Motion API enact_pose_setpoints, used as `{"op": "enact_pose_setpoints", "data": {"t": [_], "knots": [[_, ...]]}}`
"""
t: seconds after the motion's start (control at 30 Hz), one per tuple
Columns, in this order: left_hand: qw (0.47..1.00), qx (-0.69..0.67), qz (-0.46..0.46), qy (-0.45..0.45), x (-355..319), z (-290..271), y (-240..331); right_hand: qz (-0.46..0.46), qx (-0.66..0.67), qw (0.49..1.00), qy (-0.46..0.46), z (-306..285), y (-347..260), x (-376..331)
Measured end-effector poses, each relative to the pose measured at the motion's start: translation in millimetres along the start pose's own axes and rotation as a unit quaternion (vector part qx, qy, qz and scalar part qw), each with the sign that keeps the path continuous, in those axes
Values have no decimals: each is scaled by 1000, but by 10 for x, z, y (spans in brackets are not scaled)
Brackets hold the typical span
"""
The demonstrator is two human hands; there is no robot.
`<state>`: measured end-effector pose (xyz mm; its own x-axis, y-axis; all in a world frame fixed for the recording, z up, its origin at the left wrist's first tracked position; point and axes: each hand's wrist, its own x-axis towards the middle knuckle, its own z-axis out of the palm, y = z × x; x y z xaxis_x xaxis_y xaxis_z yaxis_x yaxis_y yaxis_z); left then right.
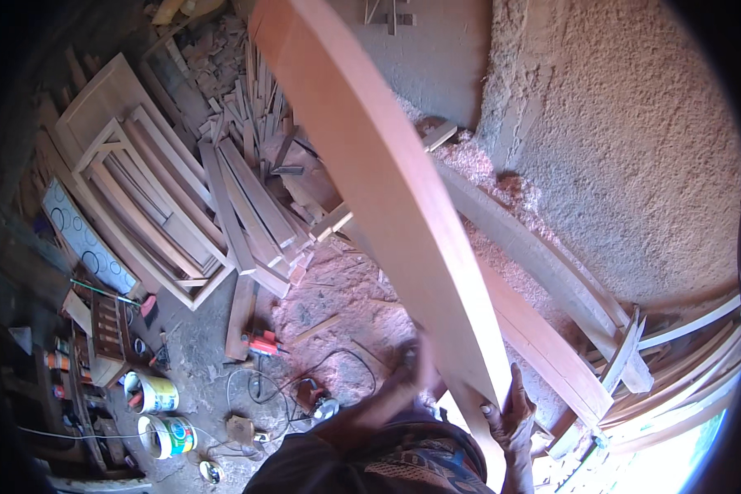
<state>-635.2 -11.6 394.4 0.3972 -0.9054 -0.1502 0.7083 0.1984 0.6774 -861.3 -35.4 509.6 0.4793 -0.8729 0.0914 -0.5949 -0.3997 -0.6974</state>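
A long, wide wooden plank point(387, 193) rises on edge in front of me, from beside my body to the top of the view. My right hand point(514, 416) grips its near end, with the thumb on the broad face and the fingers along the brightly lit narrow edge. My left hand point(424, 366) is at the plank's left side, smeared by motion, and its fingers cannot be made out. Beyond the plank, on the right, another reddish board point(543, 350) lies at a slant beside a long greyish beam point(531, 235).
Pinkish shavings point(337, 288) cover the floor, crossed by a black cable near a power tool point(325, 405). To the left are stacked boards point(243, 198), a door frame point(152, 206) and two paint buckets point(169, 436). A rough wall point(617, 148) stands right.
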Motion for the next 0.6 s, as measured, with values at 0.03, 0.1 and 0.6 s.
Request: {"op": "enact_pose_setpoints", "data": {"t": [0.03,0.1,0.6], "knots": [[1000,4,11,20,-118,138,-165,-42,8,998,45,15,47,-49],[990,99,104,10,-136,166,-462,-121,25,982,142,124,198,-116],[776,489,192,-349,-202,2102,1169,-147,17,869,473,-443,123,-105]]}}
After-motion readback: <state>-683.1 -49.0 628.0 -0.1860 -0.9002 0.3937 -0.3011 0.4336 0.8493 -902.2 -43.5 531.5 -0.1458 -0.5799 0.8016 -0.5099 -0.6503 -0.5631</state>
